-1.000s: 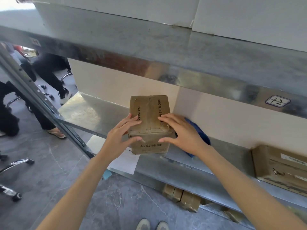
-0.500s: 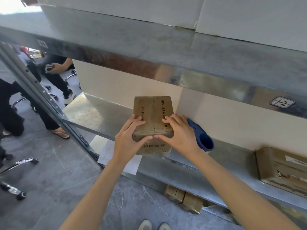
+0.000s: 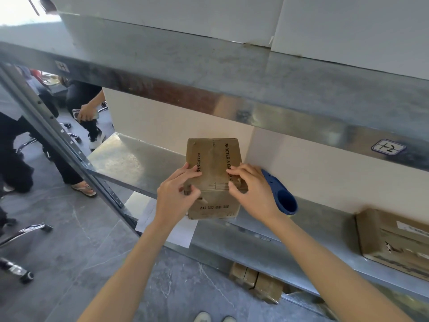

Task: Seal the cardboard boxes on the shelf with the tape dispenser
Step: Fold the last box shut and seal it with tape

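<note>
A small brown cardboard box (image 3: 212,154) with printed lettering stands at the front edge of the metal shelf (image 3: 139,159). My left hand (image 3: 176,194) grips its near left corner, fingers curled over the top and thumb on the front face. My right hand (image 3: 253,194) holds the near right corner with curled fingers over the top flaps. A blue tape dispenser (image 3: 282,198) lies on the shelf just behind my right hand, with neither hand on it.
A second cardboard box (image 3: 394,240) sits on the same shelf at the right. The upper shelf (image 3: 232,73) overhangs close above. More boxes (image 3: 257,282) lie on the bottom level. A slanted upright post (image 3: 58,140), seated people (image 3: 88,112) and a chair base (image 3: 23,233) are at the left.
Both hands have slid toward the box's near corners and their fingers have curled tighter. The view has shifted closer, and more of the blue dispenser shows behind my right hand.
</note>
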A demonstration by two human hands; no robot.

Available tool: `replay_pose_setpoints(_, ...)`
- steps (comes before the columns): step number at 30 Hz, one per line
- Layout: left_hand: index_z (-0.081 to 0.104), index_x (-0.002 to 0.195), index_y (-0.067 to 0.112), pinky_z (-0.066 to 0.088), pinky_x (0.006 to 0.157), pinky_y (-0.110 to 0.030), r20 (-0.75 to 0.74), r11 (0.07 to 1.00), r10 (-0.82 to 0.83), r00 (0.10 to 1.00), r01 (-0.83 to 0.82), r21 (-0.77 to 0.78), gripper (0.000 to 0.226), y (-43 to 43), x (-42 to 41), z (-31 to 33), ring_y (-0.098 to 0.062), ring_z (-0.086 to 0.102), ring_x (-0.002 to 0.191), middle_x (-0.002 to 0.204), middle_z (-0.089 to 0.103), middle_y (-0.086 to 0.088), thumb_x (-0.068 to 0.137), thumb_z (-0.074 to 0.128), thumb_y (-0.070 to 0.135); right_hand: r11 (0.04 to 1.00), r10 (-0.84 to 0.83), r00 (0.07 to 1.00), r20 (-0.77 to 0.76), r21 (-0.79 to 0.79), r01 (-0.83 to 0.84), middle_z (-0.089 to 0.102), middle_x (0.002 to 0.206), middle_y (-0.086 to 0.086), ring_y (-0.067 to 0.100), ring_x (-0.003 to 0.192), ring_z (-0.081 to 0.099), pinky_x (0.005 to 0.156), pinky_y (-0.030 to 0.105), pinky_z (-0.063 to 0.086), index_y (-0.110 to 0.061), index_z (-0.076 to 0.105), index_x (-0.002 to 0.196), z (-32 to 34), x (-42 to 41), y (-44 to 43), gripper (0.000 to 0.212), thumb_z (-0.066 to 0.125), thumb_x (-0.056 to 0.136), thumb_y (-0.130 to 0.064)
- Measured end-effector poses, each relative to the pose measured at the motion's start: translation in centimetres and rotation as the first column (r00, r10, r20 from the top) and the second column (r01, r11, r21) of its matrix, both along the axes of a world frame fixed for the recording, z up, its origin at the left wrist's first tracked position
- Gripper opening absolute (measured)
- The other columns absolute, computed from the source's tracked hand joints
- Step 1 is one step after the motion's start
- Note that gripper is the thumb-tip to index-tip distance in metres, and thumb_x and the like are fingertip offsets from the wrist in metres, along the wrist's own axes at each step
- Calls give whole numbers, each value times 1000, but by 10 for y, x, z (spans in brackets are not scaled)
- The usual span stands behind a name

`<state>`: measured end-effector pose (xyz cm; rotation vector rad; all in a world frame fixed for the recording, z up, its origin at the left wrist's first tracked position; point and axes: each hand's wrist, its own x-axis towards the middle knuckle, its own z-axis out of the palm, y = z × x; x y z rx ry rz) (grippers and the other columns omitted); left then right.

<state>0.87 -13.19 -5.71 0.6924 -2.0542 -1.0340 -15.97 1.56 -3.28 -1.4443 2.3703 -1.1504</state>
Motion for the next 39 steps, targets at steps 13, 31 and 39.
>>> replay_pose_setpoints(13, 66, 126, 23, 46, 98, -12, 35, 954, -294, 955, 291, 75, 39, -19, 16, 3, -3, 33, 145, 142, 55, 12, 100, 51, -2, 986, 150, 981, 123, 57, -158, 52, 135, -23, -4, 134, 35, 114, 27, 29, -29, 61, 130, 4, -22, 11, 31, 53, 101, -22)
replay_pose_setpoints(31, 70, 116, 27, 57, 90, -27, -39, 944, -266, 963, 269, 194, 52, -21, 15, 4, -1, 42, 139, 132, 61, 22, 94, 50, -14, 980, 199, 968, 155, -18, -199, 55, 138, -20, -1, 138, 37, 113, 23, 31, -41, 57, 124, -2, -28, 15, 46, 50, 100, -2)
replay_pose_setpoints(39, 75, 111, 15, 61, 85, -37, -91, 975, -128, 988, 142, 170, 33, -10, 6, -2, -1, 48, 134, 126, 67, 8, 88, 65, -7, 995, 82, 979, 185, -71, -70, 61, 125, -20, -13, 123, 40, 105, 28, 39, -34, 64, 111, -5, -17, 6, 26, 59, 96, -13)
